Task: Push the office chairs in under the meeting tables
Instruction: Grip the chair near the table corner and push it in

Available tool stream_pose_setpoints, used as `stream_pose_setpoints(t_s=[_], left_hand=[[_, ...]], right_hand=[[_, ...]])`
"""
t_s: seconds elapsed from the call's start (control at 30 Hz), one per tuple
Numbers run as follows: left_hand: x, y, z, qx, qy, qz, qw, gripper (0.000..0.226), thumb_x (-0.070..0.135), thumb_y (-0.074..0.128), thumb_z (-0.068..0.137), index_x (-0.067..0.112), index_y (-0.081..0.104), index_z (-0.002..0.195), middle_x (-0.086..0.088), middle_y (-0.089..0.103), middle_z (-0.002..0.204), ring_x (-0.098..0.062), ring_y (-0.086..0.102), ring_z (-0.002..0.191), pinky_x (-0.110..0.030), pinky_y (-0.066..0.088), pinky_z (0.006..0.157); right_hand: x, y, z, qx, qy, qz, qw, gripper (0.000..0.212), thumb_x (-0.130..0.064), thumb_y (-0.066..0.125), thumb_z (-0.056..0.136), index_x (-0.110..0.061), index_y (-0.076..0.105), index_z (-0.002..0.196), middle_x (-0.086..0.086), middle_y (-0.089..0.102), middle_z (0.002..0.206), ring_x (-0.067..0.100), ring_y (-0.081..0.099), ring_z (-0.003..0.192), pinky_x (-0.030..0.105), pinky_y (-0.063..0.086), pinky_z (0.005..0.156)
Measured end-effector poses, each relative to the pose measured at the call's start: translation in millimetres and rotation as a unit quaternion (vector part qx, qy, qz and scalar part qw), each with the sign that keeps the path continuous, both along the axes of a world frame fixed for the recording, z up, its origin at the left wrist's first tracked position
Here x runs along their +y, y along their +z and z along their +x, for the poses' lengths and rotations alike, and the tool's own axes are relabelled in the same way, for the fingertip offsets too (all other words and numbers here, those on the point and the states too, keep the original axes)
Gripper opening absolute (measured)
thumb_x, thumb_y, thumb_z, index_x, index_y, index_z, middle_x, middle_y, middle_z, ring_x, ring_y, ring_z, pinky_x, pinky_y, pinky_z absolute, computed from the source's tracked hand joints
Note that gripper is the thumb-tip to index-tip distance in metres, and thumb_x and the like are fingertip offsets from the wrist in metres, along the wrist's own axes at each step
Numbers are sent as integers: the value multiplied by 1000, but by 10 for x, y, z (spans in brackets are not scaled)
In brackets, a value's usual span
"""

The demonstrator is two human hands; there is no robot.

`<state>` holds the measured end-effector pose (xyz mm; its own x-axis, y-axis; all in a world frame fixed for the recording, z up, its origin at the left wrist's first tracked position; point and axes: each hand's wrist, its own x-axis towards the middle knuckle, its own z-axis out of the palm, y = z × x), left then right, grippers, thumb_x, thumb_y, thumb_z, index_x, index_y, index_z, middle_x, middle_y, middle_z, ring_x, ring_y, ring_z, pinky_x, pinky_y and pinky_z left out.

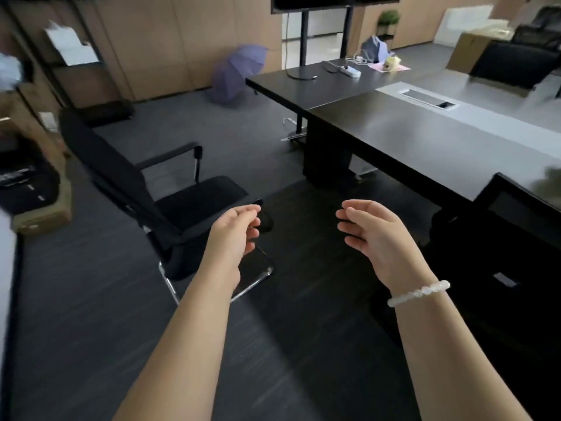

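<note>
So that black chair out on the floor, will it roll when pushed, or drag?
Probably drag: the black chair stands on a bent chrome sled frame, with no wheels showing. Its slim back and thin seat suggest it is fairly light. A push high on the tall back might tilt it, so lower seems safer.

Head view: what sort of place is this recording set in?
Most likely an office meeting room: a long dark meeting table with a cable hatch, a black office chair standing clear of it, and a screen on a stand.
</note>
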<state>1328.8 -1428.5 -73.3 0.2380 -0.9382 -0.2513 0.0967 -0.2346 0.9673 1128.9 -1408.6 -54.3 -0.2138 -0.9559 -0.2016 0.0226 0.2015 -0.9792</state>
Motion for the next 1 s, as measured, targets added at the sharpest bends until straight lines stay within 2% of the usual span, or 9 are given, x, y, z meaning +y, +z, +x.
stream_pose_setpoints(t_s=[0.1, 0.27, 0.53, 0.77, 0.9, 1.0], left_hand=[[70, 62, 545, 9, 30, -10, 999, 19, 19, 51, 90, 27, 68, 88, 9, 61, 80, -6, 56, 72, -22, 43, 64], [183, 56, 1688, -8, 81, -8, 997, 18, 18, 52, 91, 24, 69, 94, 6, 64, 85, -7, 59, 75, -23, 45, 65], [176, 50, 3398, -65, 72, 18, 995, 18, 18, 52, 92, 22, 68, 98, 3, 66, 93, -11, 62, 83, -28, 50, 77], [-325, 50, 4123, -68, 53, 21, 996, 18, 19, 51, 94, 21, 67, 101, 2, 66, 98, -12, 63, 88, -30, 51, 81], [-850, -63, 4345, -58, 20, 26, 998, 17, 20, 52, 93, 21, 66, 102, 4, 67, 96, -10, 64, 85, -28, 51, 78], [-1354, -100, 4530, -65, -12, 31, 997, 18, 21, 52, 93, 21, 65, 105, 5, 67, 98, -10, 65, 87, -28, 52, 79]], right_hand=[[-73, 23, 500, -1, 32, -10, 999, 17, -14, 51, 95, -20, 64, 103, -3, 69, 98, 12, 64, 90, 29, 52, 80], [-208, -5, 1602, -12, 71, -9, 997, 15, -16, 53, 94, -20, 65, 102, -1, 69, 98, 11, 65, 88, 26, 50, 73], [-444, -185, 3227, -50, 96, 7, 994, 17, -13, 49, 97, -20, 64, 101, 0, 69, 97, 11, 65, 86, 25, 52, 72], [-979, -216, 3987, -18, 89, 13, 996, 16, -13, 52, 95, -22, 64, 99, -1, 69, 100, 13, 64, 93, 26, 52, 76], [-1489, -253, 4277, 27, 86, 0, 996, 12, -17, 56, 93, -26, 63, 96, -3, 67, 103, 10, 61, 98, 29, 53, 85], [-1984, -281, 4494, 60, 85, -14, 995, 10, -20, 58, 91, -25, 63, 99, -7, 64, 98, 6, 60, 94, 25, 52, 81]])
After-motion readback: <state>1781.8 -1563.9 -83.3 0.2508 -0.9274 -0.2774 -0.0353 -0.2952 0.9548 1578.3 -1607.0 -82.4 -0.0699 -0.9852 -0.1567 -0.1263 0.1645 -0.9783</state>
